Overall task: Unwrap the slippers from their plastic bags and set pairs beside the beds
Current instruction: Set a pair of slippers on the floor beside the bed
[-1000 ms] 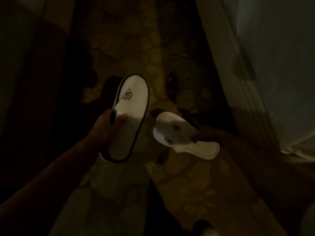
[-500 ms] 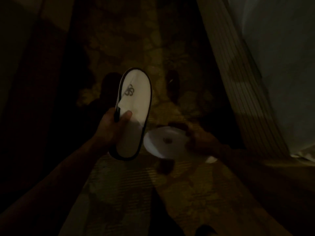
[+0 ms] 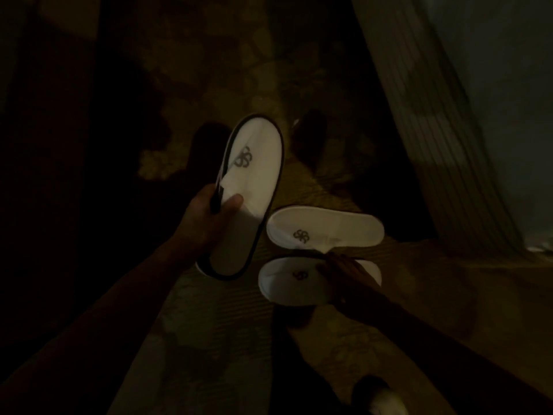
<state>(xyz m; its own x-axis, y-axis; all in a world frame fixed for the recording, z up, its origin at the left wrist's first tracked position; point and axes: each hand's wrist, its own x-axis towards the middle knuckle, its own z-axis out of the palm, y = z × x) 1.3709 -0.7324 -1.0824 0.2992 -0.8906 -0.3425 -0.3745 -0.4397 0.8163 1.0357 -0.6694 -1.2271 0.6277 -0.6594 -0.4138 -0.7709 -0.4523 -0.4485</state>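
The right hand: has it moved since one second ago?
Yes. The right hand has gone down toward the carpet beside the bed, and now touches the nearer slipper of a white pair lying there.

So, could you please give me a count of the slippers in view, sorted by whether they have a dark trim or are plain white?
Dark-trimmed white slippers: 1, the dark-trimmed slipper gripped in the left hand.
Plain white slippers: 2, the farther plain slipper and the nearer plain slipper under the right hand.
Total: 3 slippers.

matt white cloth slippers (image 3: pixel 326 232); patterned carpet (image 3: pixel 239 70)
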